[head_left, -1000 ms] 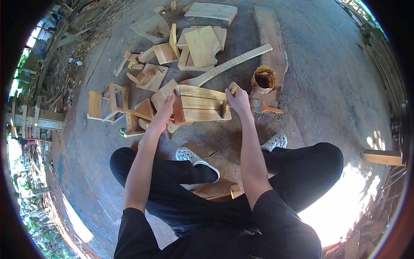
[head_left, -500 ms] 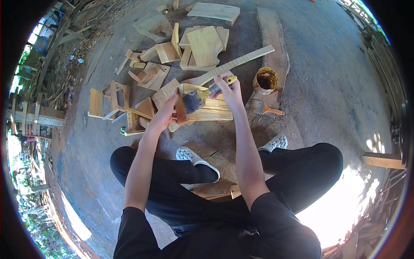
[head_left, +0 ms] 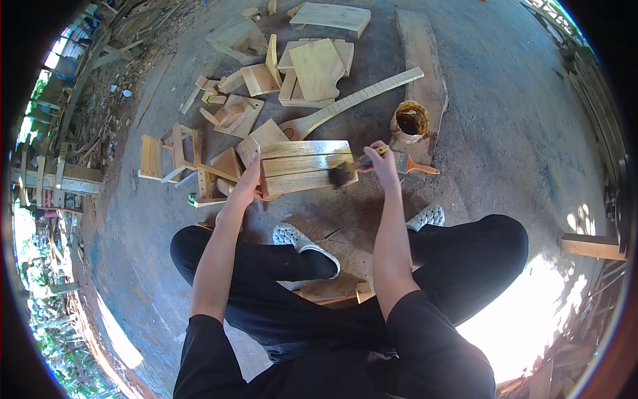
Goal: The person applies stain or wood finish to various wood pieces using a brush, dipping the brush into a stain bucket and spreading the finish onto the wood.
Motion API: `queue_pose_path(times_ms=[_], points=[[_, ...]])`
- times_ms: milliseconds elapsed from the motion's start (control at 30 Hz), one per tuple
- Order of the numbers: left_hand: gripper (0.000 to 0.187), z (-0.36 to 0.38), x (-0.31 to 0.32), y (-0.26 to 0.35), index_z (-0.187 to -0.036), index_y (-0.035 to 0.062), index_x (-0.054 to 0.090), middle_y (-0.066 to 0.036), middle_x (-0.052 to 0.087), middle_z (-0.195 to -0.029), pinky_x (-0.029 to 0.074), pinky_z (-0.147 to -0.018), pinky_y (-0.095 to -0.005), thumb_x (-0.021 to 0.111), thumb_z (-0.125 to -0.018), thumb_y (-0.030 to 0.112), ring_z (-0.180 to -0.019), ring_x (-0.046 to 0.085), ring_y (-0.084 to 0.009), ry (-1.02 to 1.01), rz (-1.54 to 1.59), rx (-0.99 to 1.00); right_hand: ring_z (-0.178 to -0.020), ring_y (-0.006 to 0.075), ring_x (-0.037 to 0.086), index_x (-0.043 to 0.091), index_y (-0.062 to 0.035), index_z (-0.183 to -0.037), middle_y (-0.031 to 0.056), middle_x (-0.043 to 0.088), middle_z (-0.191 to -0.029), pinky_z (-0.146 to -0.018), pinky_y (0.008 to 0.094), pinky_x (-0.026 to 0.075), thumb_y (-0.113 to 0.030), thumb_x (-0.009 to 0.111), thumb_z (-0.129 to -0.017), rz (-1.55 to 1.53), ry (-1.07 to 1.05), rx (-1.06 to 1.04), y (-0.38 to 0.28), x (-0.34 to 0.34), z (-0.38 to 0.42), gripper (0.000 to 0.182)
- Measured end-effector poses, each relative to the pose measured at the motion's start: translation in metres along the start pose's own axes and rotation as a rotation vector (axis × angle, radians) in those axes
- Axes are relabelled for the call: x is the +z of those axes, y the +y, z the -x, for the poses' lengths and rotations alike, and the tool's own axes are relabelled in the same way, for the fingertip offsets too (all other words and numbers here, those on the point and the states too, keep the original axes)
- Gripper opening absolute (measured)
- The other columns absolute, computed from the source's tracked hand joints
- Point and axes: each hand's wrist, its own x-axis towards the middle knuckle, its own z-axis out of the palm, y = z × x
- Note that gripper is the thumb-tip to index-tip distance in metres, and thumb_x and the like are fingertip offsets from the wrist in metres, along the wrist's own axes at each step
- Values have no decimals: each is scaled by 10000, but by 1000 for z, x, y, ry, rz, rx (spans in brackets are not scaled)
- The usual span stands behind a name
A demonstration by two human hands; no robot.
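Note:
A small slatted wooden piece with a wet, glossy top sits in front of my feet. My left hand grips its left end, fingers partly hidden behind the end board. In my right hand is a paintbrush, its dark, stained bristles at the right end of the slats. To the right stands an open can of dark brown liquid, its rim streaked with drips. A second paintbrush with an orange handle lies just below the can.
Behind the slatted piece lie a long guitar-neck-shaped wooden piece and stacked boards. Small wooden frames stand at the left. A long plank runs under the can. My white shoes are close in front.
My right hand has swung right and slightly down, carrying the brush from the left end of the slats to the right end. The slatted piece now lies flatter, its top facing me.

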Motion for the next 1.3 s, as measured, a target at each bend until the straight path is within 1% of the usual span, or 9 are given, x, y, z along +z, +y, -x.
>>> queue_pose_path(times_ms=[133,233,367,433,533,600,767,933,1300], points=[[982,-1,0,4,-1689,172,214,-241,321,-1675,386,-1050,-736,259,-985,855,-1469,361,-533,-23,-9,-25,-659,153,709,630,-28,-955,77,667,-783,-554,309,616,-155,704,-973,343,190,-92,-8,-24,-6,148],[979,9,10,11,-1691,181,211,-243,312,-1677,371,-1068,-734,260,-984,857,-1474,347,-544,23,-43,74,-654,149,722,654,-45,-953,71,670,-749,-538,310,591,-172,704,-971,491,310,-112,-20,-21,-2,137],[909,10,14,24,-1697,252,200,-222,312,-1683,411,-1046,-724,277,-1001,832,-1473,363,-529,15,-7,10,-658,268,740,678,-40,-947,154,705,-779,-626,396,588,-238,675,-979,719,212,-258,-19,24,2,200],[808,27,22,33,-1687,256,222,-250,398,-1591,513,-940,-690,338,-1049,740,-1162,635,-477,2,-18,129,-665,313,740,682,-29,-926,184,713,-791,-664,422,584,-264,667,-980,884,187,-380,-20,45,0,241],[703,37,29,41,-1692,313,186,-257,397,-1590,558,-888,-644,375,-1094,629,-1105,672,-432,-72,-24,178,-688,367,725,697,-7,-889,232,704,-807,-734,455,570,-300,658,-976,916,86,-402,-44,64,-2,308],[692,45,35,46,-1698,303,165,-265,400,-1584,580,-857,-604,393,-1106,580,-1066,686,-413,-70,-63,212,-637,322,726,707,12,-870,196,716,-772,-661,422,578,-290,669,-983,659,-23,-170,-73,75,4,325],[621,41,45,43,-1653,189,287,-241,549,-1431,625,-775,-479,444,-1123,474,-955,723,-340,85,-73,194,-565,141,689,683,35,-845,87,684,-706,-521,268,557,-310,651,-1046,256,-167,-198,-113,90,15,400],[421,17,33,30,-1285,84,554,-114,687,-1053,609,-724,-425,446,-1127,459,-865,723,-249,-119,70,108,-557,166,689,656,5,-843,83,688,-724,-493,268,543,-291,640,-1069,-12,-235,-212,-118,91,11,373],[464,-12,14,9,-1264,54,578,-126,670,-1099,617,-737,-461,379,-1138,454,-876,702,-237,-41,212,-6,-613,170,703,670,12,-861,86,688,-774,-557,294,611,-279,664,-1052,-78,-196,-75,-71,53,0,348]])
